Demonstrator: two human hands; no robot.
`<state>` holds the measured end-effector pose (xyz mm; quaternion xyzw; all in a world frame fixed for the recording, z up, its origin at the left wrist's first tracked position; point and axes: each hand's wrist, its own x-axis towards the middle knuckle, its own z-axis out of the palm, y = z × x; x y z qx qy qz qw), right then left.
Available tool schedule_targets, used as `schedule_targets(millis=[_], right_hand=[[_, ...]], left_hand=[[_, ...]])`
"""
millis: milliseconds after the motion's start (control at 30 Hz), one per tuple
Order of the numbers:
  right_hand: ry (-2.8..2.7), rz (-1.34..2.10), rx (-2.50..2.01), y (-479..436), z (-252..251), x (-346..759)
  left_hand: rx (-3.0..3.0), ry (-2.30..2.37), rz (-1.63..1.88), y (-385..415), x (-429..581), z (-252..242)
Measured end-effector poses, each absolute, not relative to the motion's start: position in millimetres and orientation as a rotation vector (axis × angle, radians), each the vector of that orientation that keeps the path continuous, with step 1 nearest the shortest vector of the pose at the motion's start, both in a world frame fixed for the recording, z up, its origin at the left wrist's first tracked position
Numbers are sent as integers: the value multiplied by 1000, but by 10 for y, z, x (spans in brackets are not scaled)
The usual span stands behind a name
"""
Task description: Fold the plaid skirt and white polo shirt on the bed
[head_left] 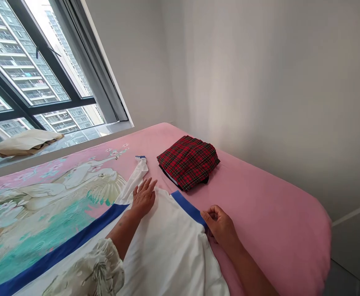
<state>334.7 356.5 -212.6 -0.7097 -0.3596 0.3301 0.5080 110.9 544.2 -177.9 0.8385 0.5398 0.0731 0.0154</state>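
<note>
A white garment with blue trim (167,246) lies spread on the pink bed, and its lower part runs out of view. My left hand (144,198) rests flat on the upper part of it, fingers stretched out. One narrow white sleeve (135,176) with a blue end reaches away beyond that hand. At the right end of the short blue band (188,206), my right hand (219,224) pinches the garment's edge between thumb and curled fingers. Some of those fingertips are hidden. Past both hands sits a folded red plaid cloth item (189,160), touched by neither.
The bed (275,222) has a pink sheet with a printed bird-and-flower pattern (53,205) on the left. A beige bag-like item (24,142) lies on the sill (84,140) beneath a window. A pale wall (244,82) stands behind the bed.
</note>
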Motion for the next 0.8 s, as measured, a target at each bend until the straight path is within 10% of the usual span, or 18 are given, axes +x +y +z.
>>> schedule_targets(millis=[800], right_hand=[[-1135,849,-1951,2902,-2179,3207]], left_hand=[[2661,1255,-59,5557,1604,-1564]])
